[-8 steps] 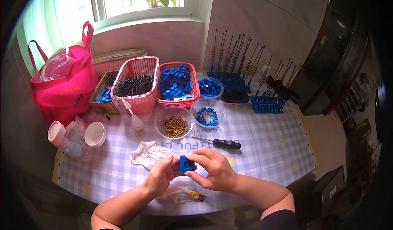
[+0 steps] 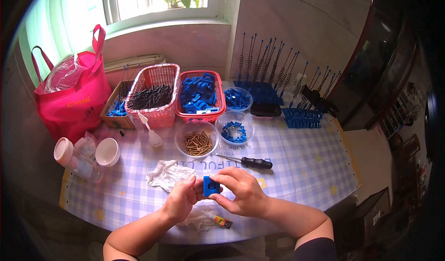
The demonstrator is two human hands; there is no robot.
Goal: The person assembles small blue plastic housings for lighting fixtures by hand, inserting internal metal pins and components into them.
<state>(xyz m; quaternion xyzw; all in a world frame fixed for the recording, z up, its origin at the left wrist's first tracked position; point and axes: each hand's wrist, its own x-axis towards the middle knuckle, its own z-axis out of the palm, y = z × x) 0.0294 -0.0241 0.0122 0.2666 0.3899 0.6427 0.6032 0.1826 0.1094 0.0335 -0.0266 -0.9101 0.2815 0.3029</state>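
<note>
A small blue plastic block (image 2: pixel 212 186) with a round recess is held up over the near middle of the table. My right hand (image 2: pixel 241 191) pinches it by its upper and lower edges, between thumb and forefinger. From the left, my left hand (image 2: pixel 181 199) is closed on the block, its fingers partly hidden behind it. Just beyond my hands lies a crumpled white cloth (image 2: pixel 169 175). Closer to me rests another crumpled white tissue (image 2: pixel 200 218), with a small yellow-and-black tube (image 2: pixel 223 222) beside it.
Beyond my hands are a black-handled screwdriver (image 2: pixel 256 163), a tub of brass-coloured screws (image 2: pixel 198 143) and a tub of small blue parts (image 2: pixel 235 133). Baskets of blue blocks (image 2: pixel 199 93) and dark springy rods (image 2: pixel 153 97) stand behind. Blue racks (image 2: pixel 302 118) hold upright rods at right; a bottle (image 2: pixel 78 159) lies left.
</note>
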